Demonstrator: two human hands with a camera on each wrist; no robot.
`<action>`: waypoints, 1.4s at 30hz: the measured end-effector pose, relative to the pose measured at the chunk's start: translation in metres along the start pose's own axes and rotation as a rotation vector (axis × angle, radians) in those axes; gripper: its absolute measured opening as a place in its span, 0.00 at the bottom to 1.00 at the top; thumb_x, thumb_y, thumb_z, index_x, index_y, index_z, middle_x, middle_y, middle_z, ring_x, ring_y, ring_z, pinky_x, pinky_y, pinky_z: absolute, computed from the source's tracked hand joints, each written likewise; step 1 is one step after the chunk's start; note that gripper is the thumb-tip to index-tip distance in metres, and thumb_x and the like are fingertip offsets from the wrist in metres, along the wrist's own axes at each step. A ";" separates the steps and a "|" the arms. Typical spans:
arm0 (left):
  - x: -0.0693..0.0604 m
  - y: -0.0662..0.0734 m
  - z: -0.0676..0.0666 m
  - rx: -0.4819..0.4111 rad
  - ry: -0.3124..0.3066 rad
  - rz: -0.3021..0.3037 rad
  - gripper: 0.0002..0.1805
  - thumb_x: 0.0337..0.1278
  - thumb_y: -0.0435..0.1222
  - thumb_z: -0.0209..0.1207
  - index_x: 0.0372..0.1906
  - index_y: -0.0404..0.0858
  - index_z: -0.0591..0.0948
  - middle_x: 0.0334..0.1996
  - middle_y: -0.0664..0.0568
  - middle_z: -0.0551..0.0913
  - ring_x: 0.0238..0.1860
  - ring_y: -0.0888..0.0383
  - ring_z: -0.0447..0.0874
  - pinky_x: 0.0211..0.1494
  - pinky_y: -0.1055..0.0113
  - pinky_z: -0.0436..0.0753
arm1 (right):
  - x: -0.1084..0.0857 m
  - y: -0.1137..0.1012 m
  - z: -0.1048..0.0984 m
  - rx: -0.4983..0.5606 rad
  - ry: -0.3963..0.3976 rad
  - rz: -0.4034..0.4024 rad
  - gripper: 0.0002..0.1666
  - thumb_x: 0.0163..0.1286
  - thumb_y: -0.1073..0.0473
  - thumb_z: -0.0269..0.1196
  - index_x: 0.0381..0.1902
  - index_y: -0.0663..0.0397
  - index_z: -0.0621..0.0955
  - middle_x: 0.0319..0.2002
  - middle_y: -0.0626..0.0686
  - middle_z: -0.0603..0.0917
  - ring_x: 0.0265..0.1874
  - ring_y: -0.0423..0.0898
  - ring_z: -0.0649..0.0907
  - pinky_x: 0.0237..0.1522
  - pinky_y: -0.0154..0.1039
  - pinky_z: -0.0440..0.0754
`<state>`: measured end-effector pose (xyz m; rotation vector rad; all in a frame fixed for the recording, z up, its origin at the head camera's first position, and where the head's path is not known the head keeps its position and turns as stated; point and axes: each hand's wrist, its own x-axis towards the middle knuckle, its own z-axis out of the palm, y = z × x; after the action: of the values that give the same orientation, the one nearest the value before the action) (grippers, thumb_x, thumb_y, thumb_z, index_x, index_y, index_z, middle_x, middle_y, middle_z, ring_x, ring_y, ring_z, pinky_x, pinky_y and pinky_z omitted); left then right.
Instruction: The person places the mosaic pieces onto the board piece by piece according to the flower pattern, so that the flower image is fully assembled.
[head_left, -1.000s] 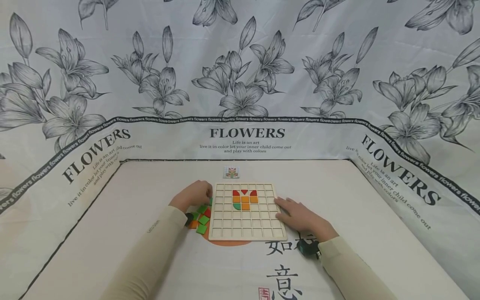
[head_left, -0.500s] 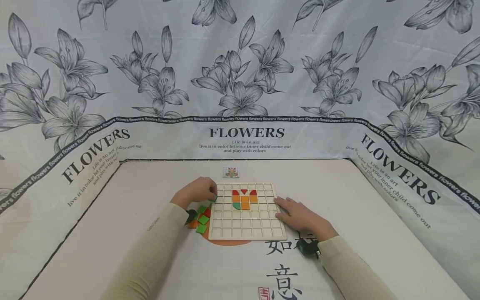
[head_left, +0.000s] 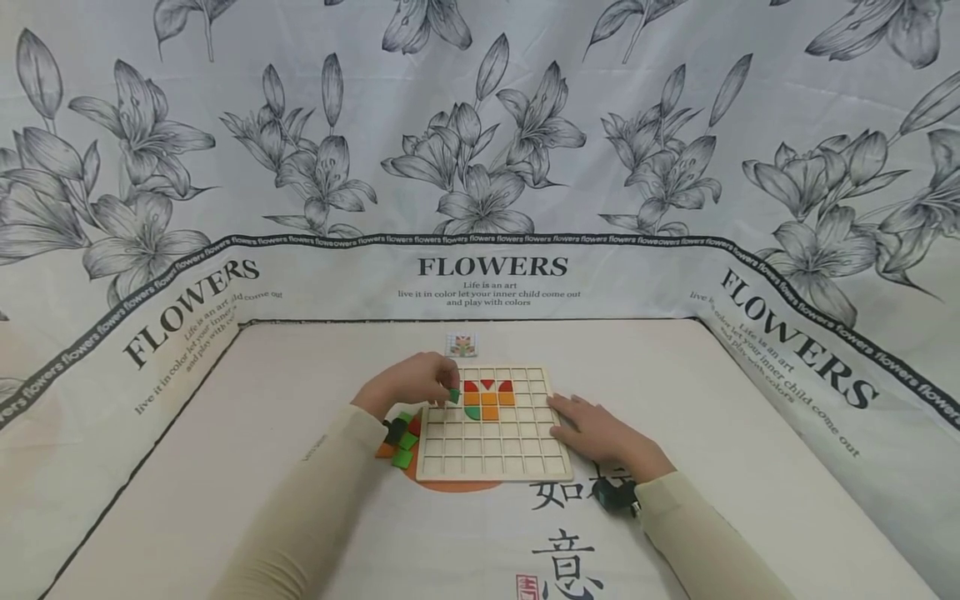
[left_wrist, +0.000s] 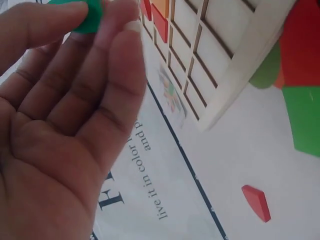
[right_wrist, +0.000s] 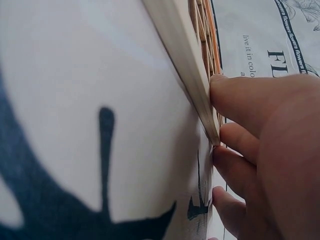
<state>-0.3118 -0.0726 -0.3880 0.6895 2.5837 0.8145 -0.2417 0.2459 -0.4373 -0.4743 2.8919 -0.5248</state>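
Above grid board (head_left: 493,430) — left hand (head_left: 420,381), fingers pinching green tile (head_left: 453,396); right hand (head_left: 603,432) touching right edge, fingers spread.

Tiles (head_left: 490,399) on board (head_left: 497,465) — card (head_left: 461,344) behind.

Pale, matt, unvarnished-looking wood forms the gridded board (head_left: 495,449); the green tile (left_wrist: 92,19) appears smooth and matt, the sleeves (head_left: 300,500) soft matt cloth, the backdrop (head_left: 480,100) lightly wrinkled printed fabric.

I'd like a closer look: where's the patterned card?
In the head view, the patterned card lies beyond the far edge of the grid board, toward its left end.
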 end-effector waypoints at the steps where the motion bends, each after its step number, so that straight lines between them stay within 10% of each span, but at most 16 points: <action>1: 0.001 0.001 0.001 0.001 0.008 0.011 0.03 0.55 0.32 0.61 0.33 0.44 0.81 0.32 0.54 0.84 0.32 0.57 0.81 0.38 0.65 0.80 | 0.000 0.000 0.000 0.000 0.000 0.001 0.35 0.74 0.45 0.52 0.74 0.50 0.61 0.74 0.58 0.61 0.74 0.63 0.57 0.72 0.63 0.52; 16: 0.012 0.032 0.025 0.078 0.019 0.107 0.11 0.63 0.34 0.58 0.45 0.41 0.87 0.41 0.55 0.87 0.33 0.63 0.81 0.42 0.68 0.80 | -0.002 -0.002 -0.001 0.001 0.002 0.005 0.35 0.74 0.46 0.52 0.74 0.51 0.62 0.74 0.58 0.61 0.74 0.63 0.57 0.72 0.62 0.52; 42: 0.041 0.058 0.062 0.281 0.081 0.161 0.07 0.55 0.28 0.60 0.30 0.42 0.86 0.26 0.59 0.82 0.28 0.63 0.75 0.35 0.71 0.76 | 0.000 -0.001 -0.001 0.010 -0.002 0.003 0.35 0.74 0.45 0.52 0.74 0.50 0.61 0.74 0.58 0.61 0.74 0.63 0.57 0.71 0.63 0.51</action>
<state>-0.2969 0.0185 -0.4077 0.9745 2.7739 0.5381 -0.2418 0.2454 -0.4361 -0.4686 2.8861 -0.5373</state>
